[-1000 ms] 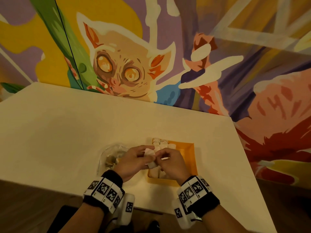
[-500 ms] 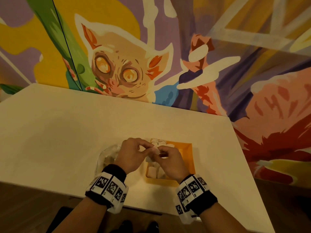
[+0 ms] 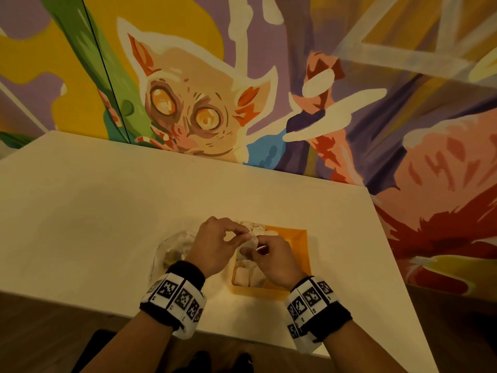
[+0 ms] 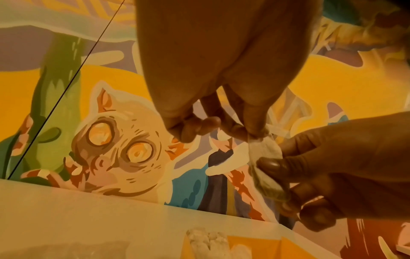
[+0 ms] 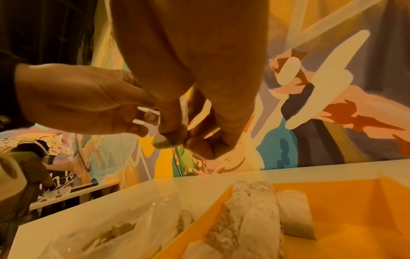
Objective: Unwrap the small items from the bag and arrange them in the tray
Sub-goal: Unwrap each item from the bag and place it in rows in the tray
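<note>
Both hands meet in the air over the orange tray's [image 3: 300, 249] left side and share one small white sachet [image 3: 252, 241]. My left hand [image 3: 243, 235] pinches its top edge between thumb and finger. My right hand [image 3: 251, 247] pinches its lower part; in the left wrist view the sachet [image 4: 265, 154] hangs between the two pinches, and the right wrist view shows the sachet [image 5: 165, 140] too. Several white sachets [image 5: 248, 210] lie in rows inside the tray [image 5: 346, 206]. A clear plastic bag [image 3: 172, 250] lies on the table left of the tray, partly behind my left wrist.
The white table [image 3: 107, 211] runs up to a painted mural wall [image 3: 188, 103]. Its near edge is just below my wrists and its right edge slants past the tray. In the right wrist view, another person [image 5: 26, 168] bends over a table far off.
Both hands have risen a little and shifted away from me with the sachet. The left fingers now pinch it higher up. Tray and bag have stayed put.
</note>
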Demonstrator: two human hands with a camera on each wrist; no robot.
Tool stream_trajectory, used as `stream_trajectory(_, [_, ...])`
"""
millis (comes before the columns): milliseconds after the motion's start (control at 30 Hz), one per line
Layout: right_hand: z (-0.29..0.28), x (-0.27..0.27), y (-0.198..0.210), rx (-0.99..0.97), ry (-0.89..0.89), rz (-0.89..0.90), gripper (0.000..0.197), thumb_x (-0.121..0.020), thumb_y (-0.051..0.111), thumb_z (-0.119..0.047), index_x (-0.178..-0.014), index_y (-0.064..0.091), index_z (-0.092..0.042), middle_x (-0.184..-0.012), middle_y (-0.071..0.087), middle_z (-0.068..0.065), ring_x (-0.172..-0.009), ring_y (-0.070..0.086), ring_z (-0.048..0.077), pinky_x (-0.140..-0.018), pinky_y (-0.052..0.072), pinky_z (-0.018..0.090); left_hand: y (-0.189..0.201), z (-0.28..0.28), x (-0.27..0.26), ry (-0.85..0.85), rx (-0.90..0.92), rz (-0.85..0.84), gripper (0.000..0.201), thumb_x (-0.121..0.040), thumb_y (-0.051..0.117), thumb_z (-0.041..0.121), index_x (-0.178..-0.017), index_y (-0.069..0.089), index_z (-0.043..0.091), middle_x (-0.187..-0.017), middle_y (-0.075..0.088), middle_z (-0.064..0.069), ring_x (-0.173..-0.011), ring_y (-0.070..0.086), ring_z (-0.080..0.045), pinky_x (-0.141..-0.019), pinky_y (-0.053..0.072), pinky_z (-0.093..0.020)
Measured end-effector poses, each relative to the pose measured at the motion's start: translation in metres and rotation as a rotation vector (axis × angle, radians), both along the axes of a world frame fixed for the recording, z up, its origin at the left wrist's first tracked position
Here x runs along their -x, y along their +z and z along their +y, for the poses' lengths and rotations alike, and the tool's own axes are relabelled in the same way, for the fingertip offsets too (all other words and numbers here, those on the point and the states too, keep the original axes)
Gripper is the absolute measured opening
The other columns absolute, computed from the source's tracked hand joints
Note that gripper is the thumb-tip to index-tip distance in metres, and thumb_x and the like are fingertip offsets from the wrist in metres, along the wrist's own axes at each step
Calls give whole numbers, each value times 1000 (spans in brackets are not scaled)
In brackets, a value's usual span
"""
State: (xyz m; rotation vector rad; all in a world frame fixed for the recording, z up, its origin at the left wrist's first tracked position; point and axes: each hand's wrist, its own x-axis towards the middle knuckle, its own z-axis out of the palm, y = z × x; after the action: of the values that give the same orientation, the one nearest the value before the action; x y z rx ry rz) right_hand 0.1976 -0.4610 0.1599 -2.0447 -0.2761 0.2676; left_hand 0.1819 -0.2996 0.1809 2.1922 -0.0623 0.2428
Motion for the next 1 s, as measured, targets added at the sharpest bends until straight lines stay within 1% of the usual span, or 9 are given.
stream_trajectory(200, [-19, -25, -5, 239, -5, 97, 17, -84, 73, -23, -75, 70, -9, -74, 66, 4, -67, 55, 10, -62, 41, 20, -20, -1, -4, 13, 75, 122, 7, -89, 69, 29, -87, 70, 36, -85, 68, 18, -72, 56, 1, -63, 40, -9])
stream_trajectory(300, [-35, -49, -18, 473, -95, 143, 26, -85, 70, -17, -66, 56, -7, -64, 49, 10, -66, 47, 19, -54, 34, 28, -41, -2, -5, 45, 122, 313, 24, -93, 63, 23, -117, 60, 27, -101, 64, 8, -77, 61, -3, -67, 47, -16])
stream_trajectory(433, [-47, -78, -35, 625, -241, 251, 23, -83, 71, -16, -102, 71, -3, -97, 70, 14, -74, 56, 20, -44, 38, 18, -72, -5, 1, 48, 66, 516, 44, -96, 57, 23, -139, 45, 17, -127, 59, -5, -101, 62, -18, -88, 49, -27])
stream_trajectory(567, [-41, -95, -55, 651, -297, 318, 38, -81, 74, -16, -115, 66, 0, -110, 68, 17, -96, 66, 27, -80, 59, 36, -94, -12, 8, 7, -23, 596, 47, -98, 53, 25, -142, 43, 13, -132, 58, -6, -115, 58, -19, -98, 47, -30])
stream_trajectory(667, [-33, -106, -76, 649, -303, 375, 35, -90, 64, -14, -121, 58, 2, -118, 64, 18, -93, 65, 28, -77, 56, 34, -103, -14, 10, -3, -50, 602, 47, -99, 51, 22, -144, 41, 14, -136, 55, -6, -120, 55, -18, -99, 45, -27])
stream_trajectory(767, [-26, -107, -71, 703, -324, 379, 20, -99, 50, -17, -87, 59, -4, -82, 60, 6, -55, 40, 12, -48, 34, 20, -110, -11, 9, 2, 13, 614, 50, -99, 51, 21, -147, 38, 19, -135, 55, -6, -117, 56, -21, -96, 49, -31])
stream_trajectory(833, [-25, -104, -67, 720, -346, 365, 27, -96, 56, -20, -71, 46, -15, -65, 40, -2, -52, 31, 9, -51, 32, 21, -113, -9, 10, 5, 70, 631, 51, -98, 52, 21, -147, 37, 22, -134, 56, -6, -112, 59, -23, -93, 51, -32])
stream_trajectory(933, [-22, -106, -62, 665, -325, 379, 11, -92, 60, -25, -95, 53, -17, -85, 49, -1, -72, 46, 15, -67, 31, 22, -117, -8, 11, 14, 97, 635, 52, -98, 53, 23, -148, 37, 25, -134, 56, -4, -111, 59, -22, -94, 51, -34])
stream_trajectory(1000, [-21, -111, -67, 676, -348, 435, 29, -92, 61, -24, -113, 57, -4, -108, 62, 5, -94, 60, 22, -68, 38, 23, -117, -7, 11, 13, 100, 631, 52, -98, 53, 23, -148, 37, 25, -135, 55, -3, -112, 58, -20, -97, 50, -34])
